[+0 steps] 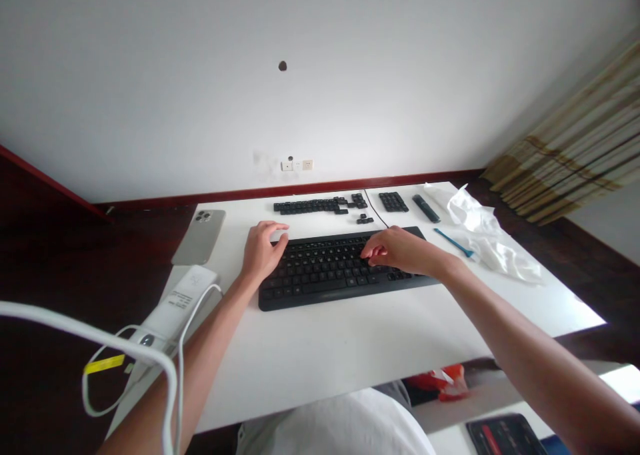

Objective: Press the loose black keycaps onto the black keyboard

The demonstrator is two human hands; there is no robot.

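Note:
A black keyboard [320,285] lies on the white table, with many keycaps seated in it. At its back left corner rests my left hand [263,248], open, with the thumb apart from the fingers. Over the right part of the keys, my right hand [395,248] is closed with curled fingertips; what they pinch, if anything, is hidden. Behind the keyboard sit rows of loose black keycaps [310,206]. A small group of keycaps [365,220] lies nearer, and a block of keycaps [393,202] stands right of the cable.
A phone [200,235] and a white power strip [183,298] with cables lie at left. On the right are a dark elongated object [426,208], a blue tool [454,242] and crumpled white plastic [483,232]. The wall [350,108] rises behind the table [320,355].

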